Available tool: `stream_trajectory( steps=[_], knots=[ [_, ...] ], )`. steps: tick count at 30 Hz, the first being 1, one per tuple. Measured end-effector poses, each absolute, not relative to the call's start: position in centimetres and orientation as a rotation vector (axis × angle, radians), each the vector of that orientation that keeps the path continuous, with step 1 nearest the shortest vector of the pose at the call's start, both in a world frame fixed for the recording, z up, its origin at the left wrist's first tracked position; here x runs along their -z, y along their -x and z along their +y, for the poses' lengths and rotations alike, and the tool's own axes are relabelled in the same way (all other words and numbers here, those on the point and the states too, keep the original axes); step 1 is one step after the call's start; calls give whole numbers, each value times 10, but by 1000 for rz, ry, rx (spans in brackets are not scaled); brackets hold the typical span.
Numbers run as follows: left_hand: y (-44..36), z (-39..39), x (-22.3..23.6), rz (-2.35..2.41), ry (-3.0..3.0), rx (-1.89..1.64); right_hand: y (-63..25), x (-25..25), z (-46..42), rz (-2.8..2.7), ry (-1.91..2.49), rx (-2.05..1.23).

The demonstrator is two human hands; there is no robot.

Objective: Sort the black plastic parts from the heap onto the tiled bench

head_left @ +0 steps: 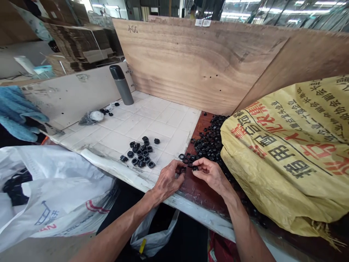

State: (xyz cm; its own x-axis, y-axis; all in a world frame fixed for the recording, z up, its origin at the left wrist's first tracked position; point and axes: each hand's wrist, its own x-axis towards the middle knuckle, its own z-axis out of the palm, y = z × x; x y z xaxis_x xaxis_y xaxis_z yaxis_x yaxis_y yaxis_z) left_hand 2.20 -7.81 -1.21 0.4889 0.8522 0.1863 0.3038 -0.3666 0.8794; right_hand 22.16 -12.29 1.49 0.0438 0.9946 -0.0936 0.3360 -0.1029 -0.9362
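Note:
My left hand [169, 179] is closed around a small black ring-like part [183, 169], near the table's front edge. Close by on its right, my right hand [211, 174] pinches another small black part [195, 168] between thumb and fingers. Just beyond my fingertips lie a few loose black rings [185, 160]. A large heap of the same black parts [212, 138] spreads over the reddish-brown board beside a yellow sack. Left of my hands, a loose group of black parts [140, 153] rests on the white tiled surface.
A yellow printed sack [286, 156] fills the right side. A grey bottle [121, 85] stands at the back left, near a clear plastic bag [92, 117]. Wooden boards [201, 62] wall the back. A white sack [68, 193] and blue gloves [19, 111] are at the left.

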Motion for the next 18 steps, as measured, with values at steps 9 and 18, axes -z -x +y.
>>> stream_trajectory(
  steps=[9, 18],
  knots=[
    [-17, -82, 11, 843, -1779, -880, -210, -12, -124, -1465, 1491, -973],
    [-17, -80, 18, 755, -1495, -906, -205, -13, -125, -1519, 1370, -978]
  ],
)
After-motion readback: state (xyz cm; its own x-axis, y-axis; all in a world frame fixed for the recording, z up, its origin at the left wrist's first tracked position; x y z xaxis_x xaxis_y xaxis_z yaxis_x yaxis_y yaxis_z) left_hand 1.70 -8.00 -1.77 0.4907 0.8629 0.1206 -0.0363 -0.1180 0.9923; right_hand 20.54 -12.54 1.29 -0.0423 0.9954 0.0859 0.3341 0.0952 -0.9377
